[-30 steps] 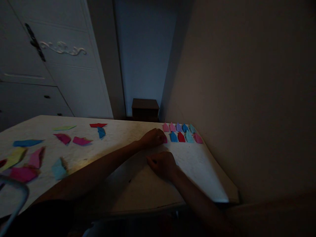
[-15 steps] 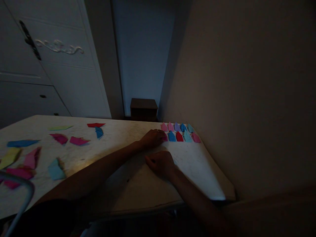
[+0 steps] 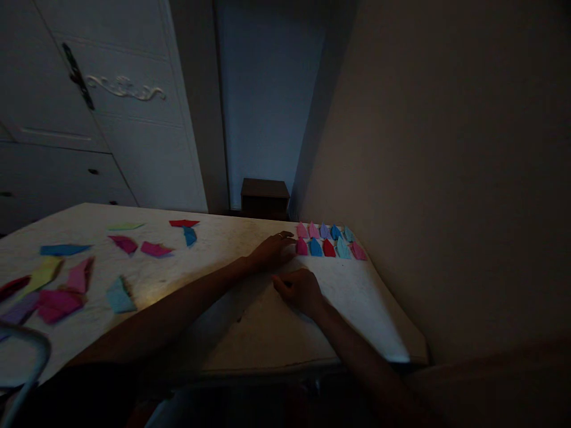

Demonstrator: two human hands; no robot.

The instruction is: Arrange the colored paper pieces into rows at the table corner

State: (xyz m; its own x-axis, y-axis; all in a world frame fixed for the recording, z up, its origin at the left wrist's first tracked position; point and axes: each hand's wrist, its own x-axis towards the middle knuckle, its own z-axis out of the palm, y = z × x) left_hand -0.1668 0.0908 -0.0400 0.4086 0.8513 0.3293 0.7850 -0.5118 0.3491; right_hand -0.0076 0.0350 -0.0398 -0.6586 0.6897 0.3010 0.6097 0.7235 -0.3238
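Two rows of small folded paper boats lie at the table's far right corner. My left hand (image 3: pixel 271 251), a ring on one finger, lies flat with fingers stretched toward the magenta paper boat (image 3: pixel 302 247) at the left end of the nearer row. Its fingertips are at that boat's edge, and it grips nothing. Beside the magenta one sit a blue paper boat (image 3: pixel 316 248) and a red paper boat (image 3: pixel 329 248). Closer to me, my right hand (image 3: pixel 302 292) rests on the table with its fingers curled in; nothing shows in it.
On the left of the white table (image 3: pixel 232 238) are scattered folded papers, among them a light blue one (image 3: pixel 119 296) and a yellow one (image 3: pixel 43 274). A grey curved tube (image 3: pixel 38 351) stands at lower left. A brown wall (image 3: pixel 423 178) borders the right side.
My left hand has drawn slightly left off the magenta paper boat, which now shows whole, and its fingers have straightened. My right hand stays curled. The view has shifted a little left.
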